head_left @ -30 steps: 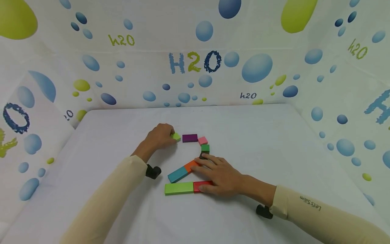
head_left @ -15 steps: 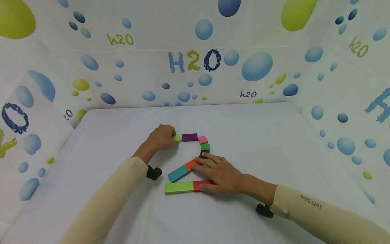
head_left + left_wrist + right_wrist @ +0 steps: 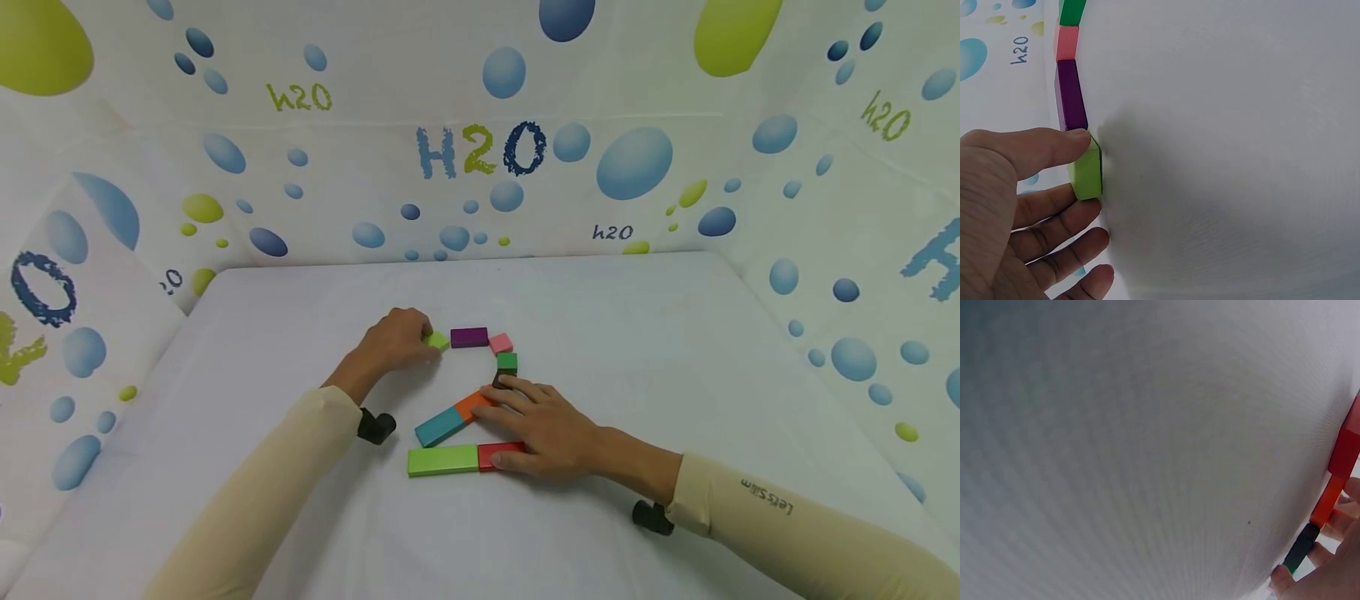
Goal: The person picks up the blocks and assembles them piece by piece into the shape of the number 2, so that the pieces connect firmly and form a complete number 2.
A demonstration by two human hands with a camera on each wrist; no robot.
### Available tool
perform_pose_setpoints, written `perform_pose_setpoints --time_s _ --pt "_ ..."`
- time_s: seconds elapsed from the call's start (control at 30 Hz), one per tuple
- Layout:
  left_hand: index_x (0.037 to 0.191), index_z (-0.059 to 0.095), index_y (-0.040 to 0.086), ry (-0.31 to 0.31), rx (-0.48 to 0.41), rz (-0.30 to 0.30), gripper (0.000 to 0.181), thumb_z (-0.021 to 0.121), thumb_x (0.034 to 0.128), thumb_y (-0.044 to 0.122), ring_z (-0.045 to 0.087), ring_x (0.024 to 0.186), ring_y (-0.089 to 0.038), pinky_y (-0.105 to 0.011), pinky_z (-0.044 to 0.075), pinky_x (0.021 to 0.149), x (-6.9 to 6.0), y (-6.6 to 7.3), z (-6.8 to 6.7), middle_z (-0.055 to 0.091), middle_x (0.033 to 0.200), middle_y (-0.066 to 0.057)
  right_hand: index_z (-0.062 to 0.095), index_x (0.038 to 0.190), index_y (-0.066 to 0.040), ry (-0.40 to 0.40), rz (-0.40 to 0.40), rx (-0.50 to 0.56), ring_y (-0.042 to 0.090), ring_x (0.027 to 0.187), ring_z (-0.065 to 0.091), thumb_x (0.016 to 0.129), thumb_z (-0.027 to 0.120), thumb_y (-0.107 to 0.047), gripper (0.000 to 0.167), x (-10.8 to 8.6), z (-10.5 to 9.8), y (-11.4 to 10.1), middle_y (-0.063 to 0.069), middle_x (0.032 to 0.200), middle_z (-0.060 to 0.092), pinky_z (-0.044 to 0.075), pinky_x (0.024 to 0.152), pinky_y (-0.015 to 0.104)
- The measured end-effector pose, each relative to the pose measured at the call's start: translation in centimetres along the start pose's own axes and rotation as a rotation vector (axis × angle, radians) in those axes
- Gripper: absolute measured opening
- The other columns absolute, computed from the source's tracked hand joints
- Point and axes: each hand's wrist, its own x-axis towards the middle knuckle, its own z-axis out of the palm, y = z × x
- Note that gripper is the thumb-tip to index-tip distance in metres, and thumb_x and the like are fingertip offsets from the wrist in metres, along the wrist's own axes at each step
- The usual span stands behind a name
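Note:
My left hand (image 3: 393, 340) pinches a short light green block (image 3: 1089, 175) between thumb and fingers. Its end meets a purple block (image 3: 469, 337), which is followed by a pink block (image 3: 501, 342) and a green block (image 3: 507, 363). Fingers spread, my right hand (image 3: 551, 433) lies over the chain's right side. It partly covers a black block (image 3: 1301, 549), an orange block (image 3: 472, 404) and a red block (image 3: 487, 456). A teal block (image 3: 440, 427) continues from the orange one. Below it, a long light green block (image 3: 443, 461) joins the red one.
Everything lies on a table with a white cloth (image 3: 637, 333). Behind it and at both sides hangs a printed curtain (image 3: 390, 75). Dark wrist cameras (image 3: 377, 426) sit under the cuffs.
The short light green block has slid slightly right with my left hand, closing the small gap to the purple block. My right hand has stayed in place.

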Motion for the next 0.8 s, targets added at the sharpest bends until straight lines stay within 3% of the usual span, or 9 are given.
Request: perform_pose_setpoints --time_s 0.47,0.8 --pt "0.117 0.071 0.0 0.028 0.0 0.004 0.043 0.073 0.0882 0.032 0.063 0.098 -0.027 -0.046 0.056 0.09 -0.09 0.24 0.36 0.071 0.109 -0.013 0.03 0.161 -0.028 0.014 -0.008 -0.015 0.028 0.155 0.013 0.101 0.046 -0.058 0.069 0.01 0.19 0.09 -0.001 0.167 0.027 0.026 0.119 0.055" --pt "0.121 0.069 -0.001 0.015 -0.005 -0.01 0.048 0.072 0.0893 0.034 0.062 0.097 -0.027 -0.045 0.056 0.09 -0.27 0.31 0.4 0.07 0.109 -0.013 0.031 0.161 -0.028 0.023 -0.015 -0.013 0.028 0.155 0.014 0.101 0.047 -0.058 0.069 0.01 0.4 0.21 -0.001 0.166 0.027 0.027 0.119 0.056"
